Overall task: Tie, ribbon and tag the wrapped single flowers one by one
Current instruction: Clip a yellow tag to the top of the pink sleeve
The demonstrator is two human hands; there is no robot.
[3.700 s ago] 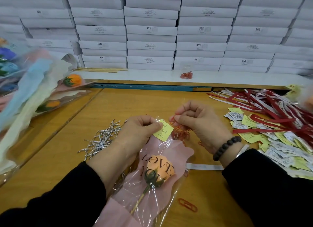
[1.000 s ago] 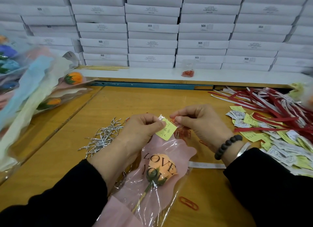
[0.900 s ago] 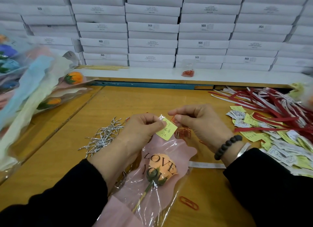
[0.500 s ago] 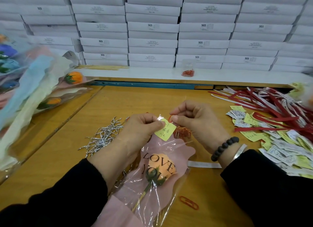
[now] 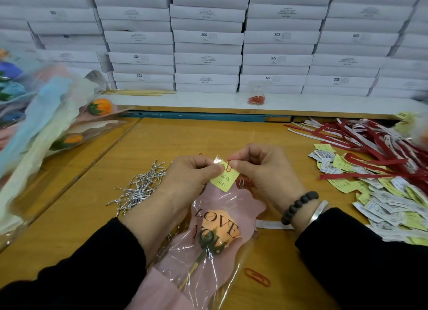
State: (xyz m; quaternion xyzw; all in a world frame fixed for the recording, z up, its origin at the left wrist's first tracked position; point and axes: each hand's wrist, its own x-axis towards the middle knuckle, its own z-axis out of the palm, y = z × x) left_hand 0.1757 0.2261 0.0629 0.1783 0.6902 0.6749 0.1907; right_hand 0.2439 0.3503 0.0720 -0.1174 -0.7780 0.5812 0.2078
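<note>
A single orange flower in a pink and clear wrapper (image 5: 215, 231) printed "LOVE YOU" lies in front of me on the wooden table (image 5: 185, 138). My left hand (image 5: 192, 177) pinches a yellow handwritten tag (image 5: 224, 180) against the wrapper's clear top edge. My right hand (image 5: 259, 168) pinches a red paper clip (image 5: 228, 166) that sits over the tag's top edge.
Silver twist ties (image 5: 139, 189) lie left of my hands. Red ribbons (image 5: 375, 143) and loose tags (image 5: 379, 198) cover the right side. Wrapped flowers (image 5: 46, 124) are piled at the left. A loose red clip (image 5: 257, 277) lies near me. White boxes (image 5: 208, 39) are stacked behind.
My right hand has brought the red paper clip left onto the top edge of the yellow tag. The left hand keeps its hold on tag and wrapper.
</note>
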